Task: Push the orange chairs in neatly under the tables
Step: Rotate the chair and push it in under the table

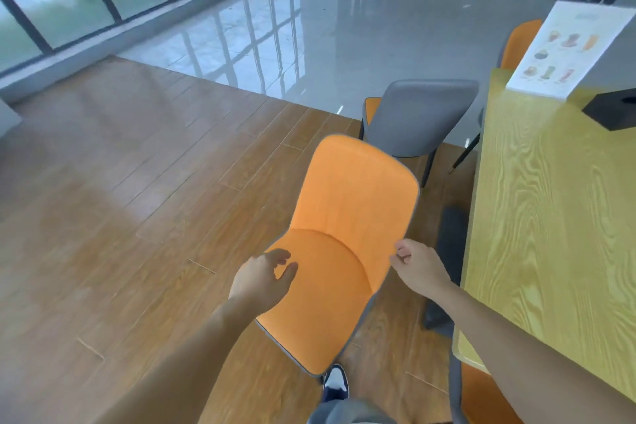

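An orange chair with a grey shell stands on the wood floor just left of the yellow wood-grain table. Its seat faces me and its back is on the far side; it is not under the table. My left hand sits at the seat's left edge with its fingers apart, holding nothing. My right hand pinches the chair's right edge where seat and back meet. Beyond it a second chair shows its grey back, angled toward the table. Two more orange chairs show, one at the table's far end, one tucked under the near corner.
A menu card and a black box rest on the table. The dark table base stands between chair and tabletop. My shoe is by the seat's front. Wood floor stretches left; glossy tiles and a window wall lie beyond.
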